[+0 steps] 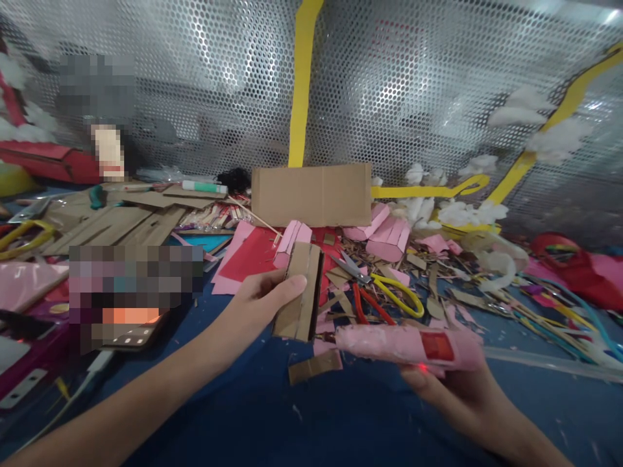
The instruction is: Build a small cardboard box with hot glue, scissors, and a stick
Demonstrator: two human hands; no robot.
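Observation:
My left hand (265,295) grips a narrow piece of folded cardboard (298,301), thumb across its front face. A pink hot glue gun (384,342) with a red patch and a small red light is in my right hand (452,392). Its nozzle points left, close to the cardboard's lower right edge; whether they touch I cannot tell. Just beneath lies a small cardboard scrap (314,367). Behind the glue gun rest scissors with yellow handles (396,292) and a red-handled tool (367,305) beside them.
A cardboard panel (311,194) stands upright at the back, before a perforated silver sheet (219,84). Red paper (250,259), folded pink pieces (389,237) and many scraps cover the middle. Cardboard strips (117,224) lie left, above a phone (131,334) with a cable. White fluff (472,213) sits right.

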